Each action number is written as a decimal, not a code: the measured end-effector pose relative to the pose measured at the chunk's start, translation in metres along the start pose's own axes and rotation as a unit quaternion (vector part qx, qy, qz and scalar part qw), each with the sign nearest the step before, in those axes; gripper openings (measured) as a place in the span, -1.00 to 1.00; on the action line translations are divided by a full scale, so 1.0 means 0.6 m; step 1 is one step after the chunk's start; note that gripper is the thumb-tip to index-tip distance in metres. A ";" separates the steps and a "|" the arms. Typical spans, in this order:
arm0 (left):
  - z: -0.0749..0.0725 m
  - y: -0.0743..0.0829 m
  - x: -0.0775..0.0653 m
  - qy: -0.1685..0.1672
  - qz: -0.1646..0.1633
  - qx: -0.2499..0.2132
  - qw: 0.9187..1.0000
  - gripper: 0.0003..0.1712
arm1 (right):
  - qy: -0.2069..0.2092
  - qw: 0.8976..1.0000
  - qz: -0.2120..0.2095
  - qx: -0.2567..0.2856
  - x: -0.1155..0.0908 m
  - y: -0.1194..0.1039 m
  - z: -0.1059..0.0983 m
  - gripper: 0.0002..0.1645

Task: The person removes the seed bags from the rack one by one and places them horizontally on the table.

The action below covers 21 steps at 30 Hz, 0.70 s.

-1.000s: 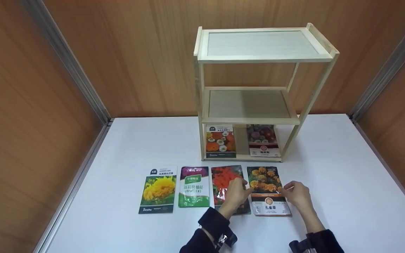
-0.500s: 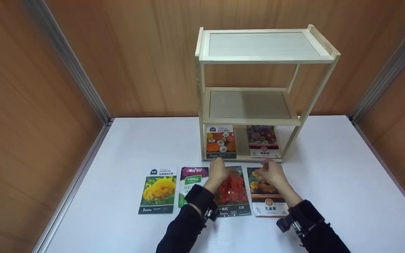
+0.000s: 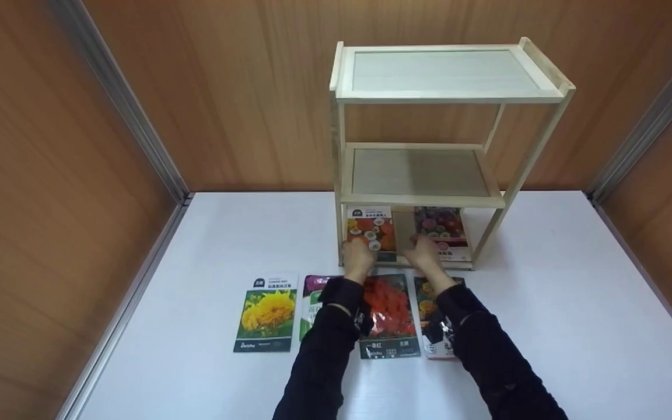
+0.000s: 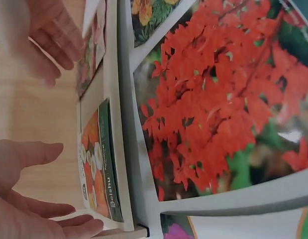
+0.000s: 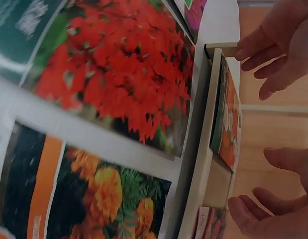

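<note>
My left hand point(image 3: 359, 256) is at the left of the rack's bottom shelf, beside a seed packet with orange and white flowers point(image 3: 374, 224). In the left wrist view its thumb and fingers point(image 4: 32, 153) are spread and nothing is held. My right hand point(image 3: 425, 255) hovers between that packet and a purple-flower seed packet point(image 3: 442, 217) at the shelf's right; its fingers point(image 5: 243, 211) are loosely bent and hold nothing. Whether either hand touches a packet, I cannot tell. Nearer on the table lie a red-flower packet point(image 3: 392, 309) and an orange-flower packet point(image 3: 425, 300), the latter partly under my right sleeve.
A pale wooden rack point(image 3: 423, 201) with three levels stands at the back of the white table point(image 3: 196, 303). To the left lie a yellow-flower packet point(image 3: 267, 312) and a purple, white and green packet point(image 3: 312, 300), partly behind my left arm. Wooden panels point(image 3: 254, 116) enclose the table.
Both hands have gone from the front row of packets forward to the rack's bottom shelf. The left hand left the red-flower packet, the right hand the orange-flower one. The packets lie as before.
</note>
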<state>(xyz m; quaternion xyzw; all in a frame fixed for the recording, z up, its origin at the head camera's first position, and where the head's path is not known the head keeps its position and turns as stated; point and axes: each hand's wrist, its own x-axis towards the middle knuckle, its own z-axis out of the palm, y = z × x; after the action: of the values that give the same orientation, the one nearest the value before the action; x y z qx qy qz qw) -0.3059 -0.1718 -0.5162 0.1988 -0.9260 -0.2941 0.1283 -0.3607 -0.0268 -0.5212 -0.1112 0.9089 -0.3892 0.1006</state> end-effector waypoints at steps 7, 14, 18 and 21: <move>-0.022 0.048 -0.024 -0.027 -0.084 0.031 0.996 -0.67 | 0.014 0.999 0.025 0.016 0.111 0.089 0.088 -0.07; -0.002 0.045 -0.025 -0.033 -0.127 0.034 0.991 -0.68 | 0.057 0.998 -0.001 -0.020 0.193 0.179 0.162 0.01; -0.005 0.049 -0.023 -0.046 -0.134 0.030 0.989 -0.62 | 0.054 0.999 -0.004 -0.003 0.185 0.167 0.150 -0.07; -0.010 0.054 -0.022 -0.051 -0.134 0.024 0.989 -0.61 | 0.025 0.999 0.002 0.024 0.172 0.148 0.132 -0.09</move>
<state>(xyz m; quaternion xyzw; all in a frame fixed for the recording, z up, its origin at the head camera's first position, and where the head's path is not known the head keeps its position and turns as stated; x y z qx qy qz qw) -0.3013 -0.1444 -0.4939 0.3088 -0.9031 -0.2962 0.0355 -0.4489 -0.0500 -0.6496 -0.0973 0.9016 -0.4137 0.0810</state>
